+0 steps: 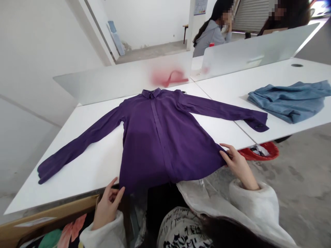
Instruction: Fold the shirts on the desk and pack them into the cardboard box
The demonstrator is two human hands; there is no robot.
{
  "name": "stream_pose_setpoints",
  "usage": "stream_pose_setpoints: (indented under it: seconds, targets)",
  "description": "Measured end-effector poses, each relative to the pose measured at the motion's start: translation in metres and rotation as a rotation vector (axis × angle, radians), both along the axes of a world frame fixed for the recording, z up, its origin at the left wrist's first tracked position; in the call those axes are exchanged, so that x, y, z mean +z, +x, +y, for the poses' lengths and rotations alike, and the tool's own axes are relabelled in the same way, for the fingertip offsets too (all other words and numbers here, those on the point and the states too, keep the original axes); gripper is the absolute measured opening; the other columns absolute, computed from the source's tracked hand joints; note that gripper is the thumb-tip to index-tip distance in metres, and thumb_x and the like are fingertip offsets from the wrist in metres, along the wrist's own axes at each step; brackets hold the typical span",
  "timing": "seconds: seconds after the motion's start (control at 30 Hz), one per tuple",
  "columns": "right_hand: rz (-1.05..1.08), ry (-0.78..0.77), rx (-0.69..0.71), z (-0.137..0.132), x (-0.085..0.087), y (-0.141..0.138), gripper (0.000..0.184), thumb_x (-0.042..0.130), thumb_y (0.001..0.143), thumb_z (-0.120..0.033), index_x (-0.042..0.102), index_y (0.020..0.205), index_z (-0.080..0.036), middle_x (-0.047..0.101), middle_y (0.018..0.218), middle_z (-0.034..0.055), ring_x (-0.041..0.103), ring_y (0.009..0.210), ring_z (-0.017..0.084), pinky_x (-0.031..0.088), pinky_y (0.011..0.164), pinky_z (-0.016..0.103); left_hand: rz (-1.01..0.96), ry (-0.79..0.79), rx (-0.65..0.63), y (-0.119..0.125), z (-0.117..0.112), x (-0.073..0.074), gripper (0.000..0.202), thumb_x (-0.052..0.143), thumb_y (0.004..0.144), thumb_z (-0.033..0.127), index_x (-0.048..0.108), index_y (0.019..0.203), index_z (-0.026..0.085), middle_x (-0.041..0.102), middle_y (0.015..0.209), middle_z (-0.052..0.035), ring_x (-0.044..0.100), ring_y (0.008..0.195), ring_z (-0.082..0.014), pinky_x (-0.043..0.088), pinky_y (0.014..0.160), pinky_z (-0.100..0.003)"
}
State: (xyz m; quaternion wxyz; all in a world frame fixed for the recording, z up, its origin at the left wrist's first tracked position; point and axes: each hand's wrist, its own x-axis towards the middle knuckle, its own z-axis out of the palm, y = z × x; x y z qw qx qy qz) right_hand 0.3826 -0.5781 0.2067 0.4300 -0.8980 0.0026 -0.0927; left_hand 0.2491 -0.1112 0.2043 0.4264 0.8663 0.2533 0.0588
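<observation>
A long-sleeved dark purple button-front shirt (155, 144) lies flat and face up on the white table (85, 165), its collar at the far side and both sleeves spread wide. My right hand (236, 166) grips the hem's right corner between thumb and fingers. My left hand (108, 204) is at the table's near edge, its fingers apart, right next to the hem's left corner. It seems to hold nothing. A white fleece cuff covers each wrist.
A folded-over blue denim garment (288, 101) lies to the right on the adjoining table. Frosted divider panels (121, 77) stand behind. A red basket (258, 152) sits on the floor by the table, a cardboard box of colourful clothes (43, 224) lies at lower left, and a seated person (210, 39) is beyond the divider.
</observation>
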Motion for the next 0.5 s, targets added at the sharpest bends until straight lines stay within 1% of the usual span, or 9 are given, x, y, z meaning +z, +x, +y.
stream_pose_setpoints:
  seconds: [0.07, 0.13, 0.17, 0.23, 0.3, 0.33, 0.4, 0.47, 0.5]
  targets:
    - [-0.086, -0.135, -0.046, -0.002, 0.004, 0.000, 0.045, 0.045, 0.089, -0.050, 0.057, 0.117, -0.016, 0.056, 0.069, 0.0021, 0.055, 0.060, 0.018, 0.048, 0.062, 0.032, 0.043, 0.131, 0.028, -0.006, 0.004, 0.018, 0.073, 0.057, 0.062, 0.066, 0.056, 0.120, 0.021, 0.064, 0.069, 0.0009, 0.062, 0.060, -0.0193, 0.050, 0.060, -0.031]
    - [-0.229, -0.239, -0.049, 0.010, 0.014, -0.001, 0.043, 0.043, 0.091, -0.048, 0.060, 0.115, -0.015, 0.060, 0.081, 0.0081, 0.059, 0.075, 0.022, 0.049, 0.075, 0.039, 0.036, 0.289, 0.068, -0.004, 0.004, 0.049, 0.067, 0.051, 0.063, 0.068, 0.060, 0.113, 0.025, 0.068, 0.075, -0.0015, 0.066, 0.068, -0.0229, 0.051, 0.060, -0.032]
    - [-0.287, -0.269, -0.004, 0.022, 0.022, -0.003, 0.041, 0.043, 0.092, -0.045, 0.060, 0.115, -0.015, 0.062, 0.089, 0.0109, 0.060, 0.084, 0.024, 0.049, 0.080, 0.041, 0.018, 0.371, 0.077, 0.002, 0.002, 0.067, 0.063, 0.048, 0.066, 0.068, 0.061, 0.112, 0.027, 0.069, 0.079, -0.0025, 0.067, 0.072, -0.0244, 0.051, 0.061, -0.033]
    - [-0.348, -0.292, 0.180, 0.057, 0.038, -0.006, 0.036, 0.042, 0.095, -0.037, 0.059, 0.119, -0.017, 0.063, 0.105, 0.0131, 0.059, 0.098, 0.024, 0.048, 0.089, 0.041, -0.024, 0.521, 0.030, 0.024, 0.000, 0.103, 0.061, 0.041, 0.072, 0.066, 0.059, 0.117, 0.028, 0.070, 0.089, -0.0052, 0.067, 0.078, -0.0271, 0.052, 0.063, -0.036]
    - [-0.379, -0.304, 0.436, 0.100, 0.048, -0.007, 0.034, 0.042, 0.096, -0.032, 0.057, 0.124, -0.019, 0.062, 0.118, 0.0116, 0.057, 0.110, 0.021, 0.047, 0.095, 0.039, -0.019, 0.627, -0.029, 0.062, 0.006, 0.128, 0.062, 0.033, 0.080, 0.063, 0.057, 0.124, 0.026, 0.068, 0.107, -0.0086, 0.066, 0.086, -0.0292, 0.053, 0.071, -0.039]
    - [-0.400, -0.326, 0.550, 0.122, 0.050, -0.007, 0.034, 0.043, 0.096, -0.032, 0.057, 0.125, -0.021, 0.061, 0.122, 0.0105, 0.055, 0.114, 0.020, 0.045, 0.099, 0.040, 0.005, 0.655, -0.102, 0.084, 0.012, 0.135, 0.063, 0.028, 0.084, 0.058, 0.053, 0.129, 0.022, 0.064, 0.118, -0.0105, 0.064, 0.096, -0.0302, 0.051, 0.080, -0.040]
    - [-0.430, -0.401, 0.657, 0.160, 0.044, -0.003, 0.036, 0.045, 0.095, -0.033, 0.056, 0.128, -0.022, 0.056, 0.132, 0.0100, 0.049, 0.124, 0.022, 0.038, 0.106, 0.045, 0.133, 0.689, -0.195, 0.130, 0.034, 0.132, 0.064, 0.023, 0.089, 0.049, 0.046, 0.136, 0.012, 0.057, 0.131, -0.0166, 0.056, 0.115, -0.0334, 0.044, 0.095, -0.043]
    - [-0.428, -0.485, 0.647, 0.185, 0.032, 0.004, 0.042, 0.047, 0.094, -0.035, 0.052, 0.134, -0.022, 0.046, 0.143, 0.0113, 0.038, 0.134, 0.027, 0.031, 0.109, 0.052, 0.340, 0.722, -0.218, 0.170, 0.060, 0.116, 0.065, 0.024, 0.091, 0.044, 0.043, 0.137, 0.003, 0.053, 0.132, -0.0256, 0.053, 0.118, -0.0383, 0.041, 0.097, -0.050]
    - [-0.413, -0.520, 0.623, 0.191, 0.025, 0.009, 0.046, 0.048, 0.094, -0.036, 0.048, 0.138, -0.022, 0.040, 0.147, 0.0124, 0.032, 0.138, 0.030, 0.030, 0.109, 0.056, 0.365, 0.746, -0.209, 0.186, 0.073, 0.105, 0.065, 0.027, 0.091, 0.044, 0.043, 0.136, 0.000, 0.052, 0.131, -0.0290, 0.053, 0.117, -0.0402, 0.042, 0.095, -0.052]
